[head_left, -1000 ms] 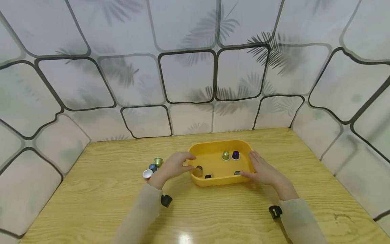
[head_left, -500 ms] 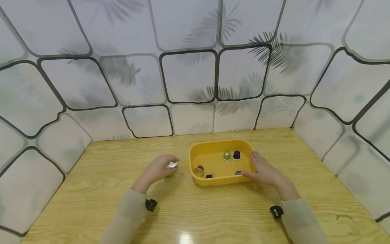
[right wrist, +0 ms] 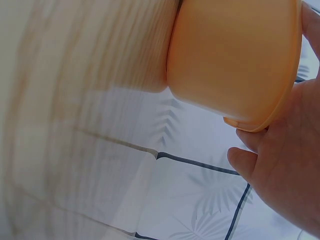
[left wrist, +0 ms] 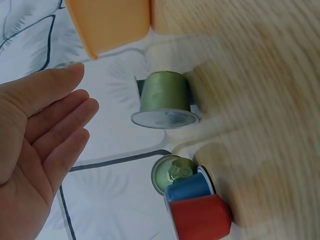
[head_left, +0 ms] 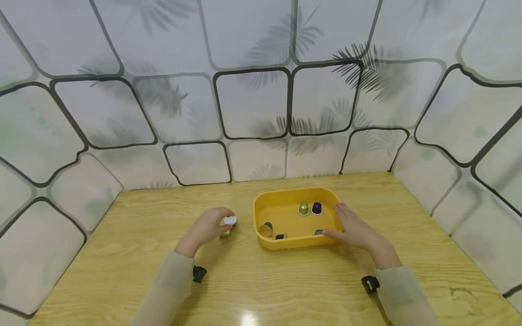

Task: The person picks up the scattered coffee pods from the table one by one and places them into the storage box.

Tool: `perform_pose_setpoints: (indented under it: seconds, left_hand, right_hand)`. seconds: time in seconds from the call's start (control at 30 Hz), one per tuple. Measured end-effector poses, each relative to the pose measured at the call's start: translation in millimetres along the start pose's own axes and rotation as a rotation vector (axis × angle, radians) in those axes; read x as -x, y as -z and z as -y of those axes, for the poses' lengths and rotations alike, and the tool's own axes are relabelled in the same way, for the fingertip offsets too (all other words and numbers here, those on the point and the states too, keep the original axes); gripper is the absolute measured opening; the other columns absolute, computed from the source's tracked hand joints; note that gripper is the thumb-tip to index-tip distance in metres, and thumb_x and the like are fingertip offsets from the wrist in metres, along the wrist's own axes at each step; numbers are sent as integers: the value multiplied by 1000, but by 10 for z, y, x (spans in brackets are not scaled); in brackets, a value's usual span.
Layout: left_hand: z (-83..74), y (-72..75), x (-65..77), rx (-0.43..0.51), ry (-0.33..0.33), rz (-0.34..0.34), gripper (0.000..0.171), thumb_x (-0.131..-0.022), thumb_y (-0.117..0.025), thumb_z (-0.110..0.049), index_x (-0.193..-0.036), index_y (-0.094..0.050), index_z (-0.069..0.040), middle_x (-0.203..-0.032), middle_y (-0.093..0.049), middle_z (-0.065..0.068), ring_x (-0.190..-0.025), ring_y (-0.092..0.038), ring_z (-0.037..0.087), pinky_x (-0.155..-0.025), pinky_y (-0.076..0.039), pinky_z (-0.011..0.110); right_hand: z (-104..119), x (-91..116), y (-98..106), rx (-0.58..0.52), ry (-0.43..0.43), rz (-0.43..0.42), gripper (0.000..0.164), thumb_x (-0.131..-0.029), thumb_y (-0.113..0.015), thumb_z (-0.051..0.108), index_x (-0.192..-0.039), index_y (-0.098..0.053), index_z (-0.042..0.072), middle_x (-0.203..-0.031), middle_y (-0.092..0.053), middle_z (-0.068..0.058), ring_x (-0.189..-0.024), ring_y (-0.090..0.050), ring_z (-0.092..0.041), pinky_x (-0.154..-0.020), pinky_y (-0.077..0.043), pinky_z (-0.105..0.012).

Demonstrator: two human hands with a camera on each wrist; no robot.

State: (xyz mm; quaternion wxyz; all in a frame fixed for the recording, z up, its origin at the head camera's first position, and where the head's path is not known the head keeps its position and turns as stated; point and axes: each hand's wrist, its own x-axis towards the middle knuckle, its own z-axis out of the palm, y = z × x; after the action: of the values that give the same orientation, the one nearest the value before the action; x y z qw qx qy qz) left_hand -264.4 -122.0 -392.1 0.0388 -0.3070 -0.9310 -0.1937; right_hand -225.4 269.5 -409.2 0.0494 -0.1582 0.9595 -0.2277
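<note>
My left hand (head_left: 205, 227) hovers with spread fingers beside a coffee capsule whose white lid (head_left: 230, 220) faces up, and a green coffee capsule (left wrist: 165, 97) lies on its side near it. In the left wrist view, the fingers (left wrist: 62, 112) stand apart from the green capsule, which partly hides a dark one. A second green capsule (left wrist: 172, 174), a blue capsule (left wrist: 190, 188) and a red capsule (left wrist: 201, 218) cluster nearby, covered by the hand in the head view. My right hand (head_left: 356, 229) rests its extended fingers and thumb on the right end of a yellow box (head_left: 297, 244).
Inside the box sit a green capsule (head_left: 303, 208), a purple capsule (head_left: 316, 208), a brownish capsule (head_left: 267, 229) and partly hidden dark ones along the front wall. Patterned cloth walls (head_left: 253, 104) enclose the wooden table (head_left: 261, 285) at the back and sides.
My left hand has moved left, away from the box's left edge, and has drawn slightly back in the last half second. My right hand stays at the box.
</note>
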Motion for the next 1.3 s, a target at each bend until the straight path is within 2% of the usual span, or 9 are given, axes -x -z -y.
perform_pose_setpoints:
  seconds: [0.27, 0.53, 0.7, 0.93, 1.1, 1.3]
  left_hand:
    - [31, -3, -39, 2, 78, 41, 26, -81, -65, -12, -105, -61, -2, -105, -60, 10, -99, -54, 26, -84, -43, 40]
    - [114, -66, -116, -16, 41, 47, 27, -84, -62, -15, -106, -61, 0, -104, -60, 11, -99, -54, 26, -85, -43, 40]
    - [132, -90, -147, 2, 51, 58, 27, -83, -62, -15, -106, -61, 0, -104, -60, 10, -98, -55, 26, -85, -43, 39]
    - [149, -119, -182, -26, 61, 81, 23, -80, -66, -12, -100, -63, -1, -93, -62, 8, -84, -57, 21, -74, -47, 35]
    - [162, -137, -194, -20, 89, 107, 22, -79, -67, -13, -97, -63, -3, -83, -60, 3, -73, -53, 14, -66, -45, 31]
    - [179, -156, -208, -3, 121, 144, 26, -77, -69, -16, -98, -62, -2, -82, -58, 1, -71, -50, 12, -63, -43, 29]
  right_hand:
    - [2, 8, 9, 10, 0, -7, 98, -80, -48, 60, -136, -11, -12, -141, -6, -29, -129, -4, -41, -101, -10, -54]
    - [8, 12, 17, -4, 2, -5, 98, -81, -49, 58, -136, -10, -13, -141, -5, -29, -129, -2, -40, -101, -10, -54]
    - [18, 9, 22, -3, 5, -2, 98, -81, -49, 58, -135, -10, -13, -141, -5, -29, -129, -2, -40, -101, -9, -54]
    - [17, 3, 21, 0, -1, 2, 98, -80, -49, 59, -136, -10, -12, -141, -5, -29, -129, -2, -39, -101, -9, -53]
    - [13, 1, 18, -6, -7, 7, 99, -80, -48, 60, -136, -9, -12, -142, -5, -28, -129, -2, -40, -101, -9, -54]
    - [7, 6, 9, -8, -9, 6, 99, -80, -48, 60, -136, -9, -12, -141, -4, -28, -129, -2, -40, -101, -9, -54]
